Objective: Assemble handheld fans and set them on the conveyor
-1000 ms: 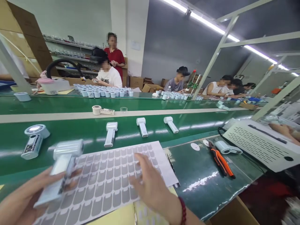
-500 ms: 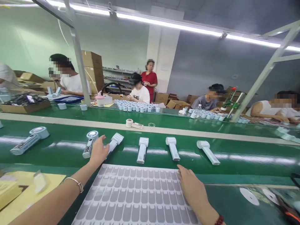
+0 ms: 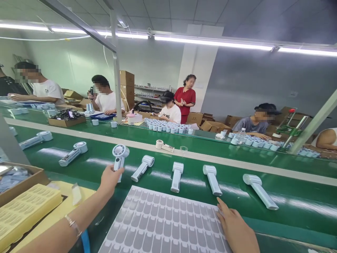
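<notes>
My left hand (image 3: 110, 179) is closed around the handle of a light blue handheld fan (image 3: 121, 151), which stands tilted up with its round grille facing me. In front of me lies a sheet of grey stickers (image 3: 163, 221) in rows of rounded tabs. My right hand (image 3: 237, 226) grips the sheet's right edge, fingers partly hidden. Along the green belt lie more handheld fans: one beside my left hand (image 3: 143, 168), one in the middle (image 3: 177, 176), another above my right hand (image 3: 212, 180), and one further right (image 3: 260, 191).
A yellow block of moulded pieces (image 3: 28, 214) and an open carton (image 3: 23, 179) stand at the left. Beyond the belt, a white fan (image 3: 164, 146) lies on the pale strip (image 3: 142, 140). Co-workers sit across the line, and a person in red (image 3: 185, 100) stands behind. A metal post (image 3: 116, 80) rises at the left.
My left hand has closed on a fan and tipped it up, grille toward me. The view has turned left. My right hand stays at the sticker sheet's edge.
</notes>
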`<state>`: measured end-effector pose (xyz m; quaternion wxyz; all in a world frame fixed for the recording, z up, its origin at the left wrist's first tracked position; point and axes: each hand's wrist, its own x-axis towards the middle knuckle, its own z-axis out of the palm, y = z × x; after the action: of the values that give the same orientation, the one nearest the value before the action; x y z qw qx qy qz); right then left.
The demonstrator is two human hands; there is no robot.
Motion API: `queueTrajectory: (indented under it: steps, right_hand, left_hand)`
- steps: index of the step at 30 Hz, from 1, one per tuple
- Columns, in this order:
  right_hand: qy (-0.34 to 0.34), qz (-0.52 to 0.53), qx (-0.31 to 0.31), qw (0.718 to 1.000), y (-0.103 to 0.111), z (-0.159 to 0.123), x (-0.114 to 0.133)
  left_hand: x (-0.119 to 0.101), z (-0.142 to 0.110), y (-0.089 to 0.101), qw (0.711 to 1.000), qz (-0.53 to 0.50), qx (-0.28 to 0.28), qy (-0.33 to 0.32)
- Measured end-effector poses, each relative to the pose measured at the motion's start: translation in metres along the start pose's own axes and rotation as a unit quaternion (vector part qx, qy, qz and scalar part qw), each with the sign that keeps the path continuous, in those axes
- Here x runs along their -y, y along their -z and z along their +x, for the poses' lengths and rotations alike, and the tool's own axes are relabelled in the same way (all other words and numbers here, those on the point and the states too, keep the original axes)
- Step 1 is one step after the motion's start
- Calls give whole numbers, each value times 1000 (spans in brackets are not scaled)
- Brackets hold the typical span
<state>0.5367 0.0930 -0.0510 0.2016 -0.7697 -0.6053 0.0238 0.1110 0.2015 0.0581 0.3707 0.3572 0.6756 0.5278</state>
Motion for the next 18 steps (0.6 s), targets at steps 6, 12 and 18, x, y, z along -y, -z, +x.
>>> queueTrajectory:
  steps: [6, 12, 18]
  right_hand:
    - [2, 91, -16, 996, 23, -4, 19]
    - [-5, 180, -67, 981, 57, -30, 57]
    - [-19, 562, 83, 823, 66, -117, 163]
  left_hand:
    - [3, -108, 26, 957, -209, 172, 99]
    - [14, -167, 42, 900, -313, 166, 256]
    - [15, -191, 30, 866, -352, 100, 342]
